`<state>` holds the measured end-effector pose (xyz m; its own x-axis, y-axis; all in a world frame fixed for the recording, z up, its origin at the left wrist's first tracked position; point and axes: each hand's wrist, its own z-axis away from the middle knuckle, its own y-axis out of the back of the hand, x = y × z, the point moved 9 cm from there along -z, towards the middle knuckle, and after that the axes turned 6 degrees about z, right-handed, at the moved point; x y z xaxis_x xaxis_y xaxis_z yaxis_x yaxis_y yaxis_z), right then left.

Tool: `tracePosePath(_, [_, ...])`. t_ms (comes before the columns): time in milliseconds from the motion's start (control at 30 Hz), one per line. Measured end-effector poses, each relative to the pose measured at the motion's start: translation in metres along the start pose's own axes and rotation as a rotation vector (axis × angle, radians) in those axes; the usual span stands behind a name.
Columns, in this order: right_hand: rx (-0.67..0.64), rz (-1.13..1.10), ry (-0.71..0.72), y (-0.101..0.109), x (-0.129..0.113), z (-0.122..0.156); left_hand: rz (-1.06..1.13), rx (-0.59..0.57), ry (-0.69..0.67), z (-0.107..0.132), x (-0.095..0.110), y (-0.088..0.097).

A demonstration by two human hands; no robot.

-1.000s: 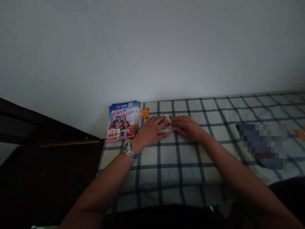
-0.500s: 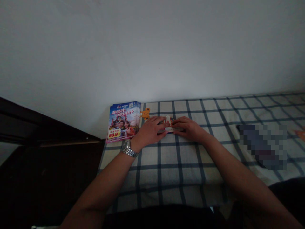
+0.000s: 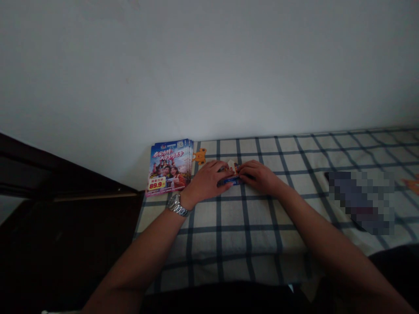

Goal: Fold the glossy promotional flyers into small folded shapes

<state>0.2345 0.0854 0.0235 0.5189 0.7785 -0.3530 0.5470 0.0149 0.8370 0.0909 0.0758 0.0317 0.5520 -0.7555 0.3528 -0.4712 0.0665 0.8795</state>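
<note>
Between my hands is a small folded flyer (image 3: 232, 179), printed in blue with a pale, pointed piece at its top. My left hand (image 3: 208, 179), with a metal watch at the wrist, closes on the flyer's left side, thumb in front and fingers over the top. On the opposite side, my right hand (image 3: 259, 176) grips the flyer with bent fingers and thumb pinched together. My fingers hide much of the folds. Left of my left hand lies a stack of colourful flyers (image 3: 170, 165) marked 89.9.
A checked cloth (image 3: 262, 226) with printed orange bears covers the surface, which meets a pale wall (image 3: 209, 69) at the back. To the right lies a dark object blurred by pixels (image 3: 358, 200). Dark furniture (image 3: 65, 179) stands at the left.
The folded flyer now shows a blue front face where pale edges showed before. My right-hand fingers have drawn closer together and slightly left. My left hand has barely moved.
</note>
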Motion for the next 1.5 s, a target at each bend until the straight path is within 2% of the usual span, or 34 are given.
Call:
tracePosePath(133, [-0.009,-0.002,-0.050,-0.003,0.004,0.000,0.022,0.007,0.006,-0.002,-0.003,-0.004])
tracePosePath(433, [0.035,-0.031,-0.200,-0.003,0.013,-0.003,0.048,0.067,0.114,-0.005,-0.014,-0.007])
tracePosePath(800, [0.065,0.118,-0.122,-0.007,0.011,-0.003,0.042,0.074,0.086,-0.004,-0.015,-0.011])
tracePosePath(1233, [0.050,0.138,-0.061,-0.002,0.004,-0.004,0.034,0.027,0.014,-0.004,-0.009,-0.011])
tracePosePath(1500, [0.100,0.180,-0.099,0.004,0.012,0.001,-0.031,0.024,0.034,-0.004,-0.001,-0.005])
